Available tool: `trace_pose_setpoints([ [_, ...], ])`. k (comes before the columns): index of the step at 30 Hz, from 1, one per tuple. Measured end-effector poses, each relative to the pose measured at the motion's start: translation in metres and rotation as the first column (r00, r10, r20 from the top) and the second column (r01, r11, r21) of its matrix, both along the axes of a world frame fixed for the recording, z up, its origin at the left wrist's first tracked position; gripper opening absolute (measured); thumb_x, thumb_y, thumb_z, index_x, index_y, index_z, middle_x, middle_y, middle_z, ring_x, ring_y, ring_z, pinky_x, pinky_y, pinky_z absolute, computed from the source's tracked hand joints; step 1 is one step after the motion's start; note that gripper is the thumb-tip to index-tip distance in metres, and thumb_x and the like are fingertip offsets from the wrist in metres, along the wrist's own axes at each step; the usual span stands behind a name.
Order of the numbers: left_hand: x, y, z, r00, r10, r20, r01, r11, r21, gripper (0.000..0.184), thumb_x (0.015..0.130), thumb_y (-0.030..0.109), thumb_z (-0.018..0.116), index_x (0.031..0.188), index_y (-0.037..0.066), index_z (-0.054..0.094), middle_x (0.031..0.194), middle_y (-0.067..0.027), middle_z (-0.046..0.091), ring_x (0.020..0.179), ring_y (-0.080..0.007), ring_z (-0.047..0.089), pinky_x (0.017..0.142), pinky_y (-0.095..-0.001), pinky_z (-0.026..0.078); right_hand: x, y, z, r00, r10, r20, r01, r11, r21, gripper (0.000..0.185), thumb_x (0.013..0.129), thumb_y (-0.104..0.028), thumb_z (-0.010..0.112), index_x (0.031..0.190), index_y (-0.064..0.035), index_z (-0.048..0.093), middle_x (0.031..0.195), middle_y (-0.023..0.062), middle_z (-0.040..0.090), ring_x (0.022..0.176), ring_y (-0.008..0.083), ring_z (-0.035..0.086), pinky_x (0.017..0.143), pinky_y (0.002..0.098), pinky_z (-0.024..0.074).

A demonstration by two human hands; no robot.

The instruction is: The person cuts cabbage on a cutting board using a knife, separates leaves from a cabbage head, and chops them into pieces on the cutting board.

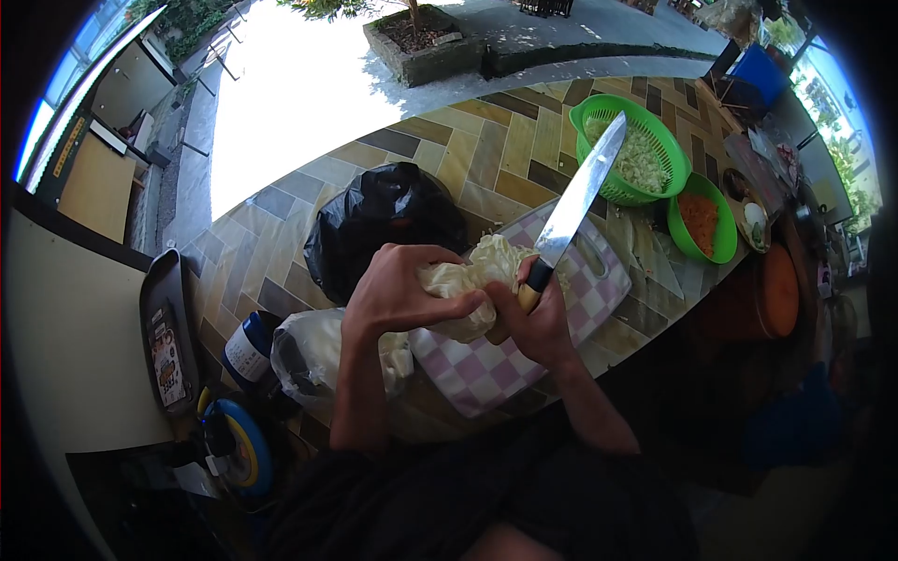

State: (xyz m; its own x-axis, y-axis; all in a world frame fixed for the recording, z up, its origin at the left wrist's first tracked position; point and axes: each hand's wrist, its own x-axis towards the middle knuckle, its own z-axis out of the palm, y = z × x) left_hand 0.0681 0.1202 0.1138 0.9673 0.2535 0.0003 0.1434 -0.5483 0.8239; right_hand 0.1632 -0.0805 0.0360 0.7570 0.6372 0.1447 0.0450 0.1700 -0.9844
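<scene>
Pale cabbage [458, 285] is held up over a pink and white checkered cutting board [482, 374]. My left hand [398, 285] wraps round its left side, with the thumb across the front. My right hand [538, 323] grips the handle of a large knife [582, 192], whose blade points up and away to the right. The thumb of that hand also presses on the cabbage's right side. Beyond the board, a green colander [678, 159] holds shredded pale vegetable, and a green bowl [725, 224] holds shredded orange vegetable.
A black plastic bag [383, 220] stands behind my left hand. Nearer me are a clear bag [313, 355] with pale contents and a blue and white container [248, 351]. A dark tray [164, 318] lies far left. An orange-brown pot [772, 294] stands right, below the tiled counter [496, 145].
</scene>
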Motion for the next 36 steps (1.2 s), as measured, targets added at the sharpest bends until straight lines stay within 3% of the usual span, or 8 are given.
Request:
trace_pose_setpoints([
  [5, -0.001, 0.001, -0.007, 0.996, 0.037, 0.084, -0.036, 0.999, -0.010, 0.069, 0.067, 0.056, 0.089, 0.100, -0.004, 0.081, 0.085, -0.0182, 0.079, 0.080, -0.0278, 0.080, 0.077, -0.0364, 0.062, -0.001, 0.002, 0.016, 0.999, 0.027, -0.017, -0.027, 0.999, -0.018, 0.037, 0.098, -0.015, 0.079, 0.109, -0.0093, 0.044, 0.097, 0.0026, 0.057, 0.083, 0.0043, 0.058, 0.066, 0.0233, 0.0498],
  [8, -0.002, 0.002, -0.001, 1.000, -0.006, 0.027, 0.005, 1.000, 0.026, 0.062, 0.070, 0.046, 0.089, 0.103, -0.005, 0.079, 0.089, -0.0163, 0.079, 0.083, -0.0226, 0.078, 0.081, -0.0340, 0.060, -0.001, 0.000, 0.012, 0.997, 0.052, -0.061, -0.054, 0.998, -0.021, 0.038, 0.098, -0.014, 0.079, 0.108, -0.0095, 0.043, 0.097, 0.0021, 0.058, 0.083, 0.0044, 0.058, 0.066, 0.0227, 0.0496],
  [18, 0.000, 0.002, -0.008, 0.994, -0.060, 0.091, 0.056, 0.997, 0.051, 0.061, 0.067, 0.046, 0.088, 0.102, -0.003, 0.081, 0.088, -0.0179, 0.079, 0.083, -0.0263, 0.079, 0.083, -0.0349, 0.060, 0.001, -0.007, 0.020, 0.966, 0.126, -0.227, -0.112, 0.991, 0.071, 0.032, 0.101, -0.005, 0.073, 0.107, -0.0111, 0.042, 0.098, 0.0028, 0.062, 0.089, 0.0080, 0.067, 0.072, 0.0255, 0.0599],
  [21, 0.000, 0.002, -0.013, 0.989, -0.067, 0.132, 0.065, 0.998, 0.019, 0.064, 0.066, 0.052, 0.087, 0.101, -0.001, 0.082, 0.084, -0.0181, 0.078, 0.078, -0.0279, 0.079, 0.079, -0.0357, 0.061, 0.003, -0.011, 0.016, 0.963, 0.135, -0.231, -0.127, 0.991, 0.049, 0.031, 0.102, -0.004, 0.070, 0.107, -0.0113, 0.041, 0.103, 0.0075, 0.065, 0.094, 0.0132, 0.071, 0.076, 0.0294, 0.0638],
  [24, -0.002, 0.004, -0.011, 0.986, -0.087, 0.144, 0.096, 0.994, -0.055, 0.061, 0.066, 0.049, 0.087, 0.102, 0.000, 0.083, 0.085, -0.0177, 0.078, 0.078, -0.0271, 0.078, 0.079, -0.0354, 0.061, 0.003, -0.011, 0.031, 0.871, 0.149, -0.467, -0.116, 0.988, 0.100, 0.031, 0.102, -0.002, 0.068, 0.107, -0.0115, 0.039, 0.109, 0.0145, 0.068, 0.102, 0.0212, 0.075, 0.080, 0.0356, 0.0675],
  [27, -0.005, 0.005, -0.008, 0.987, -0.087, 0.136, 0.096, 0.994, -0.059, 0.060, 0.066, 0.048, 0.087, 0.102, 0.000, 0.083, 0.085, -0.0172, 0.078, 0.078, -0.0264, 0.078, 0.079, -0.0348, 0.061, 0.007, -0.011, 0.029, 0.892, 0.166, -0.421, -0.155, 0.986, 0.061, 0.031, 0.103, -0.002, 0.066, 0.108, -0.0114, 0.037, 0.114, 0.0214, 0.071, 0.107, 0.0281, 0.076, 0.083, 0.0411, 0.0692],
  [32, -0.010, 0.010, 0.001, 0.995, -0.094, 0.042, 0.094, 0.995, -0.009, 0.057, 0.069, 0.039, 0.087, 0.106, -0.004, 0.081, 0.093, -0.0159, 0.080, 0.085, -0.0219, 0.078, 0.083, -0.0333, 0.060, 0.010, -0.015, 0.040, 0.890, 0.160, -0.427, -0.149, 0.987, 0.059, 0.030, 0.103, -0.002, 0.065, 0.108, -0.0115, 0.037, 0.111, 0.0237, 0.072, 0.102, 0.0296, 0.077, 0.083, 0.0416, 0.0692],
  [36, -0.021, 0.016, 0.008, 0.998, 0.022, 0.061, -0.023, 1.000, 0.008, 0.061, 0.067, 0.047, 0.090, 0.102, -0.002, 0.082, 0.088, -0.0166, 0.079, 0.082, -0.0253, 0.079, 0.082, -0.0342, 0.061, 0.020, -0.029, 0.044, 0.906, 0.095, -0.411, -0.088, 0.995, 0.037, 0.030, 0.104, -0.001, 0.064, 0.108, -0.0120, 0.037, 0.110, 0.0243, 0.072, 0.102, 0.0309, 0.078, 0.084, 0.0429, 0.0691],
])
